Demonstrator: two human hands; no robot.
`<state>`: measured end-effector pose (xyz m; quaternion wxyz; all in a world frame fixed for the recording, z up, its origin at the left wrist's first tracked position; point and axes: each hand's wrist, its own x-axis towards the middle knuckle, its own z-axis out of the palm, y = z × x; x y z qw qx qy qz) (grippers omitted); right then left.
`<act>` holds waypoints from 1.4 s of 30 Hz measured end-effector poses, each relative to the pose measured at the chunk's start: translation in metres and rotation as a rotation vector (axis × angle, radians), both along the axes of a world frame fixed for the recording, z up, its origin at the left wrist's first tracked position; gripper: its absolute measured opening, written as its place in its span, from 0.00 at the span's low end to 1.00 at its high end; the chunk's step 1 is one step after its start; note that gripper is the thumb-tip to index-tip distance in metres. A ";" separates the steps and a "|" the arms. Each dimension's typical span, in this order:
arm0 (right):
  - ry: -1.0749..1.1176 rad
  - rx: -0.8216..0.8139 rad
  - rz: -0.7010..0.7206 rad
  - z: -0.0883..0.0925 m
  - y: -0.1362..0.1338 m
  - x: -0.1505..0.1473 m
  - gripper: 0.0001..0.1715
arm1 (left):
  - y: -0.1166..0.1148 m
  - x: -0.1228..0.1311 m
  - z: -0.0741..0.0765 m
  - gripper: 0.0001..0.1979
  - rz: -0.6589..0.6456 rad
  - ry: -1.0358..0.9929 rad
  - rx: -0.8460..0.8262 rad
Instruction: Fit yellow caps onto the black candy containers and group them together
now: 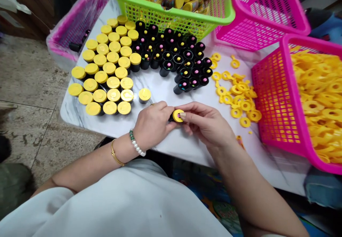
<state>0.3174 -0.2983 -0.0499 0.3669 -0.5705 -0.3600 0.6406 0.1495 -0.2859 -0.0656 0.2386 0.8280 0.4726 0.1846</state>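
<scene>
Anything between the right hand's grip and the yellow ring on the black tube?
Nothing visible: the grip of the right hand is on the ring. The left hand holds the tube from the other side, not between.

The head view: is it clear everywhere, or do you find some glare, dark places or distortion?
Head view: pale glare on a yellow cap; left hand and right hand fairly sharp; deep shadow under the table; the rightmost pink basket looks stretched toward the picture's edge, perhaps by a wide lens.
</scene>
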 end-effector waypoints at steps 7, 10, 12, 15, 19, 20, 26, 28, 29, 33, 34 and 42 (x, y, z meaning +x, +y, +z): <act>-0.048 0.003 0.017 0.000 -0.003 -0.001 0.19 | 0.007 -0.005 0.015 0.10 0.002 -0.377 -0.596; -0.002 0.006 0.012 -0.004 -0.003 0.000 0.24 | 0.011 -0.001 0.014 0.10 0.124 -0.532 -0.807; 0.031 0.007 -0.011 -0.007 -0.003 0.000 0.27 | 0.011 0.000 0.012 0.09 0.131 -0.576 -0.873; 0.036 0.011 -0.046 -0.010 -0.005 -0.003 0.29 | 0.008 -0.002 0.010 0.08 0.101 -0.561 -0.838; -0.004 0.050 -0.030 -0.009 -0.006 -0.004 0.29 | 0.004 -0.006 0.007 0.17 0.010 -0.429 -0.428; 0.001 0.061 -0.025 -0.008 -0.007 -0.003 0.28 | 0.005 -0.006 0.006 0.17 -0.015 -0.391 -0.344; 0.161 0.049 -0.087 -0.004 -0.019 0.015 0.23 | 0.005 -0.001 -0.004 0.11 -0.034 -0.315 -0.160; 0.176 0.059 -0.068 -0.005 -0.018 0.019 0.22 | 0.005 0.000 -0.005 0.10 -0.039 -0.298 -0.102; 0.168 0.067 -0.041 -0.004 -0.015 0.019 0.22 | 0.005 0.000 -0.004 0.09 -0.046 -0.282 -0.073; 0.008 0.060 0.174 -0.001 0.002 0.011 0.22 | 0.004 -0.001 -0.004 0.09 -0.116 -0.190 -0.023; -0.049 0.060 0.206 0.000 0.006 0.008 0.22 | 0.004 0.000 -0.005 0.09 -0.126 -0.169 -0.020; -0.201 0.060 0.179 0.004 -0.011 -0.014 0.26 | -0.009 -0.010 -0.009 0.20 -0.117 -0.146 -0.041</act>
